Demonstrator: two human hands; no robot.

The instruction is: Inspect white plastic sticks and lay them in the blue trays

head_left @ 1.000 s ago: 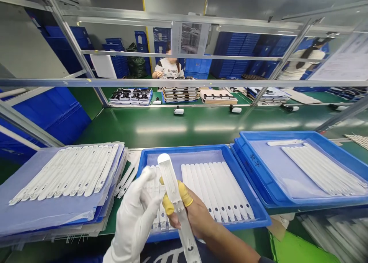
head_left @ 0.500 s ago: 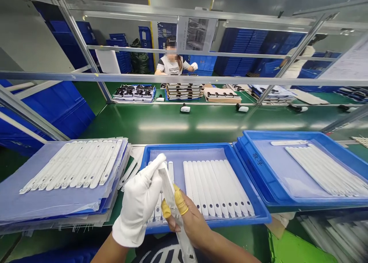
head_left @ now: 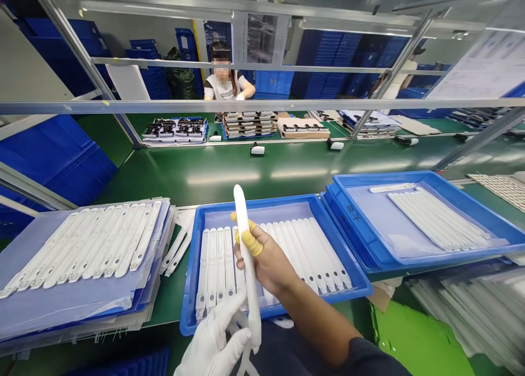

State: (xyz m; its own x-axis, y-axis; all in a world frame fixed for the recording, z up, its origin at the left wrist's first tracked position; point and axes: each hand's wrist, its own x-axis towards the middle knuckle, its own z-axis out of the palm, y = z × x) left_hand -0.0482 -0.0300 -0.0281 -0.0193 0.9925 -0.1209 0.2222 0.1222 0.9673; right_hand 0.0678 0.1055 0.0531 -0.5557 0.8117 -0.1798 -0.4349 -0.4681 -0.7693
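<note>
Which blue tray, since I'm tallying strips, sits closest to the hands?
The tray directly under the right hand, holding white strips in two groups; the other blue tray sits farther right.

Beyond the far edge of the blue tray (head_left: 254,202), the green workbench (head_left: 229,173) leaves a hand room to pass. The aluminium rail (head_left: 262,105) crosses farther on, and the second blue tray (head_left: 410,174) blocks the right.

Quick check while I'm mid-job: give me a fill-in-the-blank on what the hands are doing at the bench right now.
The left hand wears a white ___.
The right hand has yellow ___ on its fingertips.
The white strip in the right hand's grip stands roughly ___, not flat.
The blue tray below holds white strips in ___ groups.

Missing words: glove; finger cots; upright; two.
</note>
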